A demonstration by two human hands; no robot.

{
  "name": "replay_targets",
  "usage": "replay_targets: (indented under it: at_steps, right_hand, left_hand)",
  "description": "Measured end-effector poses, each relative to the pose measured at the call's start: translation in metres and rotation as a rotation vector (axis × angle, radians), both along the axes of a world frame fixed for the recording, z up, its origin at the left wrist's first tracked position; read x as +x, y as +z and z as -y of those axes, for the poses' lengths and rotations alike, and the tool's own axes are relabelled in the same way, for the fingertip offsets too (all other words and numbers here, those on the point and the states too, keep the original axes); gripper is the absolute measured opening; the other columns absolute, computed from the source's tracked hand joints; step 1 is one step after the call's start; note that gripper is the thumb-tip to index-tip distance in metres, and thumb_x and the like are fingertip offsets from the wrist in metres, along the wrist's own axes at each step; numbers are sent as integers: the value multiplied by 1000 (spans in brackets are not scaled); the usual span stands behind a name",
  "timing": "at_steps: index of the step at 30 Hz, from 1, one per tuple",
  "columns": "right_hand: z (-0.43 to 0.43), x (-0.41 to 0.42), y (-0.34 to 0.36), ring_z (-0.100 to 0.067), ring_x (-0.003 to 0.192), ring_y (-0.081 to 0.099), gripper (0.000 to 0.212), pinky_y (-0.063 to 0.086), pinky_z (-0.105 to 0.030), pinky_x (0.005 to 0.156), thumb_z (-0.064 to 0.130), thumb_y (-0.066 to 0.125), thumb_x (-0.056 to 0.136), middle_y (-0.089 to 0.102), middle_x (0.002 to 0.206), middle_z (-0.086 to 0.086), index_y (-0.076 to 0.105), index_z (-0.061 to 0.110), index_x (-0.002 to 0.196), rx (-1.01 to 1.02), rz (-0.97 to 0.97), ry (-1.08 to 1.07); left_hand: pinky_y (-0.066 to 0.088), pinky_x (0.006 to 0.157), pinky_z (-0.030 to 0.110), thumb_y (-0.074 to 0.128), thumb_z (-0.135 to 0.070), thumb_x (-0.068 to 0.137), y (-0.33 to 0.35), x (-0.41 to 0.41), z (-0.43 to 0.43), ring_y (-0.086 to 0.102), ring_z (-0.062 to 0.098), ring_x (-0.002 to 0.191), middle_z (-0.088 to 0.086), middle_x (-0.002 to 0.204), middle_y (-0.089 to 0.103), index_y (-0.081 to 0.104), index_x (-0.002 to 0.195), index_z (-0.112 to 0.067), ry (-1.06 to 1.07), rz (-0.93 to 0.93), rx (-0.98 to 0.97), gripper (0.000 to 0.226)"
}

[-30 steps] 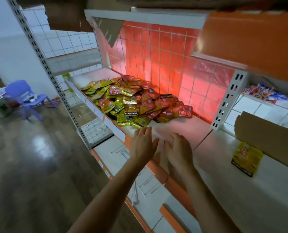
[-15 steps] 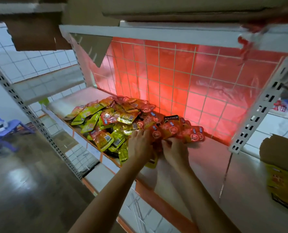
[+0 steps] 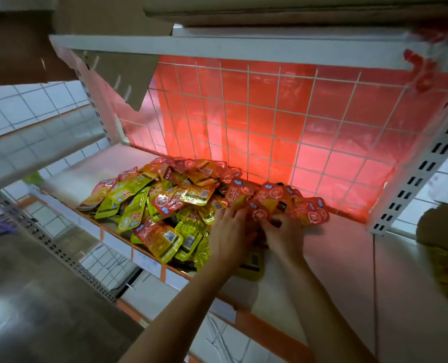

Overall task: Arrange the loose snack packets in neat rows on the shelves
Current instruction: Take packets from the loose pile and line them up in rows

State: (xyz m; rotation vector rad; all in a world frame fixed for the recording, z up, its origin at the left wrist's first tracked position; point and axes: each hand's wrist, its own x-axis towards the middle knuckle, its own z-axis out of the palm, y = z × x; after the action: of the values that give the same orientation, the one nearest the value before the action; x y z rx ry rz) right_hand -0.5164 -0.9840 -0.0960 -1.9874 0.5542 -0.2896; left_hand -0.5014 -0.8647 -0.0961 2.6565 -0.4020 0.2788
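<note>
The shelf (image 3: 335,258) carried the pile of snack packets (image 3: 165,205) across its left half, reaching to the shelf's red mesh back panel (image 3: 270,121). Your left hand (image 3: 228,233) and right hand (image 3: 284,235) lay side by side at mid-shelf. Both hands' fingers were curled onto the red packets (image 3: 268,197), grasping them. A yellow packet (image 3: 251,267) lay beneath your wrists, toward the shelf's front.

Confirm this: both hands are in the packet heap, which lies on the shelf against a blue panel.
Wrong colour: the head view shows the panel is red, not blue. The left hand and right hand are in the packet heap on the shelf.
</note>
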Motion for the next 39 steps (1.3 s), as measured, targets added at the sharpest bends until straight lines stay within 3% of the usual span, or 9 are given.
replay_targets:
  at_steps: [5, 9, 13, 19, 22, 25, 31, 36, 39]
  right_hand:
    - [7, -4, 2, -32, 79, 65, 16, 53, -46, 73, 28, 67, 85, 68, 80, -9, 57, 21, 75, 115, 136, -152]
    - [25, -18, 6, -27, 88, 65, 12, 51, -38, 75, 24, 71, 82, 64, 82, 1, 59, 21, 84, 219, 185, -288]
    - [41, -42, 16, -22, 90, 67, 33, 56, -47, 82, 6, 72, 80, 67, 98, -5, 58, 13, 109, 485, 300, -338]
    - [77, -91, 19, -29, 93, 68, 16, 57, -49, 80, 7, 64, 86, 70, 99, -10, 67, 21, 94, 426, 346, -392]
    - [99, -116, 18, -27, 93, 69, 3, 56, -52, 82, 21, 65, 89, 71, 98, -8, 67, 23, 87, 403, 358, -485]
    - [123, -144, 17, -29, 94, 67, 8, 51, -57, 87, 25, 64, 90, 70, 96, -6, 66, 25, 81, 355, 354, -579]
    - [173, -212, 10, -32, 90, 65, 10, 52, -54, 85, 20, 60, 92, 69, 94, -13, 66, 11, 95, 265, 349, -674]
    - [220, -281, 9, -28, 82, 62, 8, 48, -40, 74, 13, 58, 92, 67, 86, -11, 64, 15, 87, 212, 304, -731]
    - [250, -325, 8, -30, 73, 59, 10, 44, -39, 67, 9, 58, 90, 65, 79, -17, 65, 6, 84, 157, 259, -728]
  left_hand:
    - [41, 90, 33, 66, -49, 81, 4, 3, 9, 43, 25, 113, -5, 137, 51, 49, 135, -35, -80, 44, -20, 58]
    - [39, 97, 36, 75, -46, 73, 6, 0, 25, 45, 26, 117, 0, 128, 58, 48, 136, -23, -139, 15, -137, 72]
    - [44, 85, 36, 77, -41, 72, 6, -9, 51, 55, 28, 109, 6, 121, 60, 45, 134, -19, -260, -97, -248, 73]
    - [52, 86, 35, 83, -43, 67, 6, -35, 97, 63, 25, 105, 4, 118, 67, 48, 134, -19, -426, -234, -377, 79]
    - [50, 83, 29, 84, -41, 66, 4, -52, 124, 63, 18, 100, -1, 110, 67, 58, 122, -19, -478, -347, -441, 65]
    - [44, 77, 16, 74, -39, 79, 5, -68, 148, 61, 9, 94, -7, 107, 65, 59, 121, -24, -478, -498, -475, 47]
    - [52, 86, 37, 63, -28, 88, 15, -114, 203, 64, 18, 96, -2, 106, 68, 58, 110, -32, -526, -549, -562, 23]
    - [54, 85, 36, 63, -18, 88, 15, -176, 257, 66, 19, 96, -2, 100, 67, 57, 98, -31, -546, -635, -632, 17]
    - [52, 85, 35, 67, -20, 88, 12, -215, 288, 64, 18, 94, -3, 97, 65, 57, 99, -24, -546, -688, -640, 16]
